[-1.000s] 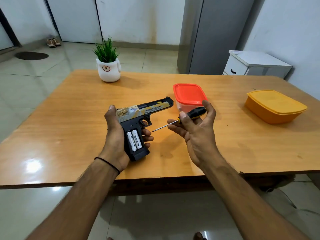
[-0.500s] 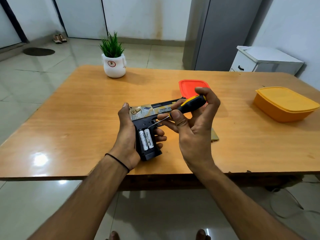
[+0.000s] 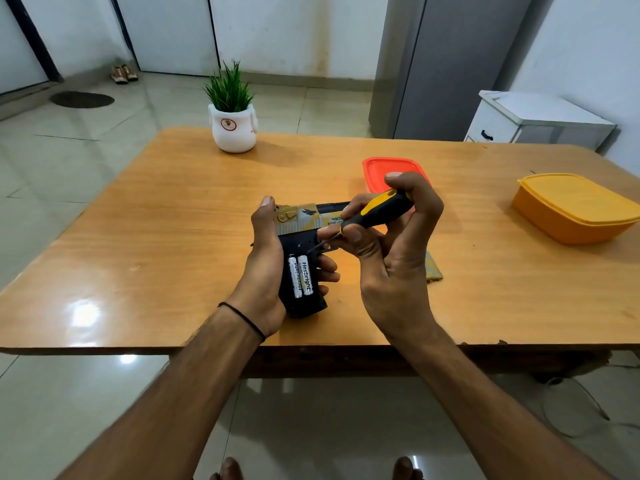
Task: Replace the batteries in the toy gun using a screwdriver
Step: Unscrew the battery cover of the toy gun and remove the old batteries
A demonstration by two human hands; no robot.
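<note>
Setting: a glossy orange-brown wooden worktop [image 3: 173, 237] seen from above, with the person's two bare forearms reaching in from below.
Toy gun: a plastic pistol-shaped toy gun [image 3: 304, 233] with a black grip and a tan and gold slide bearing printed lettering and a wing emblem, held just above the worktop near its front edge, barrel pointing right.
Battery bay: the side of the grip is open, showing two white cylindrical batteries [image 3: 300, 280] with black print lying side by side, lengthwise along the grip.
Left hand [image 3: 265, 271]: wrapped around the back of the grip, thumb up by the rear of the slide, fingertips curling round the front; a thin black cord circles the wrist.
Right hand [image 3: 391, 258]: closed round a black and yellow handled screwdriver [image 3: 375, 211], its thin metal shaft slanting down and left to the gun's black frame just above the batteries.
Flat panel: a small tan piece [image 3: 434, 271] lies on the worktop beside the right hand, partly hidden.
Background: a red-lidded plastic box [image 3: 381, 168] behind the right hand, an orange lidded plastic tub [image 3: 575, 207] far right, a white ceramic pot of green grass-like plant [image 3: 233, 128] at the far edge.
</note>
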